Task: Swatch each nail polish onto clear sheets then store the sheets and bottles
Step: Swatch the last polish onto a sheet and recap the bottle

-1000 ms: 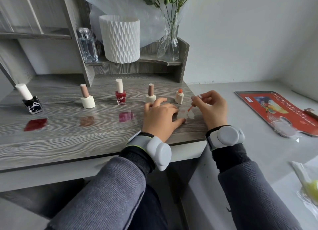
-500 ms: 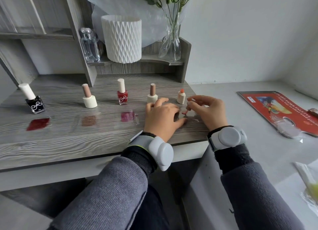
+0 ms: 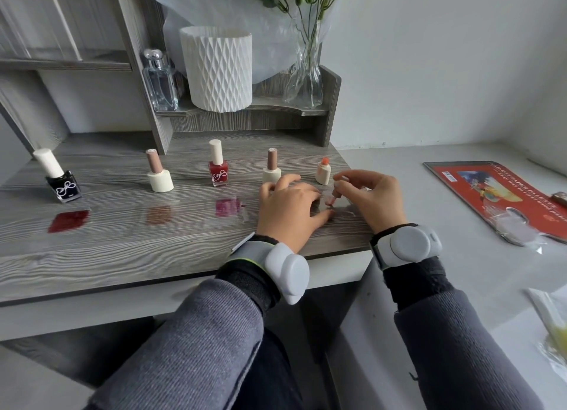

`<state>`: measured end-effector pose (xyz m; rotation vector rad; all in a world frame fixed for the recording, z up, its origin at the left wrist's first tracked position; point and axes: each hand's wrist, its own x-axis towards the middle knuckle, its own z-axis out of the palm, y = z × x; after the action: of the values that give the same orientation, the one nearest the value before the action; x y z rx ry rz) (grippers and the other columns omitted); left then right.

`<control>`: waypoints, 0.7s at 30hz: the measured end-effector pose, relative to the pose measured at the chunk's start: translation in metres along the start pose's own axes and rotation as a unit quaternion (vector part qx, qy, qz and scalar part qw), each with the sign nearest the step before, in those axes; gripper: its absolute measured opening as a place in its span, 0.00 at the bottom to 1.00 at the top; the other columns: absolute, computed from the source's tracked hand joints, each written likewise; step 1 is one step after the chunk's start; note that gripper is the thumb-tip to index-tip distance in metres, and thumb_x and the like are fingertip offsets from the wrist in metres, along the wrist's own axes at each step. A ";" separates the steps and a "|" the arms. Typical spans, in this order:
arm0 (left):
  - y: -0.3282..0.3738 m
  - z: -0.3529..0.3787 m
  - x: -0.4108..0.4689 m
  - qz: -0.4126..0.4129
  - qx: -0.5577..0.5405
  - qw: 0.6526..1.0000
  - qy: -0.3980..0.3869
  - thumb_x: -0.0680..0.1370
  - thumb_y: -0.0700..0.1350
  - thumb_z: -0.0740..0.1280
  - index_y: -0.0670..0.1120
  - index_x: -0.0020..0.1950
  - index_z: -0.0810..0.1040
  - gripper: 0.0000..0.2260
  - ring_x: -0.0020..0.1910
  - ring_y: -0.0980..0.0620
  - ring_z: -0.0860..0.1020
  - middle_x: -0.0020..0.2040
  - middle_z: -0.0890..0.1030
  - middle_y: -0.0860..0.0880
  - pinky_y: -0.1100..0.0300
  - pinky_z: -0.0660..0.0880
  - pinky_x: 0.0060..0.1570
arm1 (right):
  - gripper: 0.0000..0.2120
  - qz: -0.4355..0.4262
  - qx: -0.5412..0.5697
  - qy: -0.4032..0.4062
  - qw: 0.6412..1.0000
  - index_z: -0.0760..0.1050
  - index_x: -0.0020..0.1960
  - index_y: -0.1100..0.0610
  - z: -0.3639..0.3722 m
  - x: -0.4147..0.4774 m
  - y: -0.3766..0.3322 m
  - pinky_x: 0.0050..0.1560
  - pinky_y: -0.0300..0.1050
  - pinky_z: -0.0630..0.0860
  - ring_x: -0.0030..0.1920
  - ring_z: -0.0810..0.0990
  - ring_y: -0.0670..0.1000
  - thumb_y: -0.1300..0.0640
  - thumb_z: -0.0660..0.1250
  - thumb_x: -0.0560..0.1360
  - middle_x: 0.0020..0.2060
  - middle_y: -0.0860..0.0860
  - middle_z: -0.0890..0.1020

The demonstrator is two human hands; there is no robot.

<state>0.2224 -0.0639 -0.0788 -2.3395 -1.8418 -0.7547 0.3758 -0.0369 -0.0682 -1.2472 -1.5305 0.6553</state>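
Right hand: thumb and fingertips pinched round the cap of a brush, held nearly upright, bristles down. The tip meets a clear sheet lying flat at the near right corner of the wooden desk; how much polish is on the sheet cannot be made out through the glare. Left hand: fingers spread and pressed down just left of the brush, fingertips on the sheet's left edge. The uncapped bottle, cream with an orange-stained neck, stands upright just beyond the brush, apart from both hands. Four capped bottles stand in a row to its left: cream bottle touching distance from the left hand's fingers, red bottle, beige bottle, black bottle. Near each of the last three lies a swatch: magenta swatch, brown swatch, dark red swatch. A red paper pad lies well apart on the grey surface to the right.
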 end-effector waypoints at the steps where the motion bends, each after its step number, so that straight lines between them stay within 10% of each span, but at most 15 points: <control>1: 0.000 0.000 0.000 0.000 -0.001 1.000 0.001 0.76 0.62 0.61 0.54 0.56 0.80 0.17 0.69 0.55 0.63 0.60 0.78 0.60 0.53 0.54 0.56 | 0.08 0.001 -0.002 -0.002 1.000 0.83 0.38 0.49 0.000 0.000 0.000 0.42 0.38 0.73 0.37 0.75 0.46 0.62 0.71 0.71 0.32 0.51 0.84; 8: 0.000 0.000 0.000 -0.001 -0.004 1.000 -0.001 0.75 0.63 0.61 0.54 0.56 0.80 0.19 0.69 0.54 0.63 0.60 0.78 0.60 0.53 0.54 0.56 | 0.02 -0.011 0.047 0.048 0.998 0.83 0.42 0.51 -0.003 0.003 0.004 0.51 0.49 0.77 0.41 0.79 0.50 0.58 0.73 0.71 0.35 0.50 0.85; 21: 0.000 -0.001 0.000 -0.003 -0.009 1.000 -0.007 0.75 0.63 0.61 0.55 0.58 0.79 0.18 0.69 0.54 0.62 0.61 0.77 0.60 0.51 0.55 0.59 | 0.03 -0.005 0.042 0.053 0.998 0.83 0.43 0.57 -0.003 0.002 0.004 0.42 0.38 0.74 0.37 0.78 0.46 0.58 0.72 0.72 0.34 0.51 0.85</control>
<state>0.2223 -0.0641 -0.0783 -2.3571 -1.8549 -0.7620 0.3800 -0.0346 -0.0700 -1.1910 -1.4074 0.6309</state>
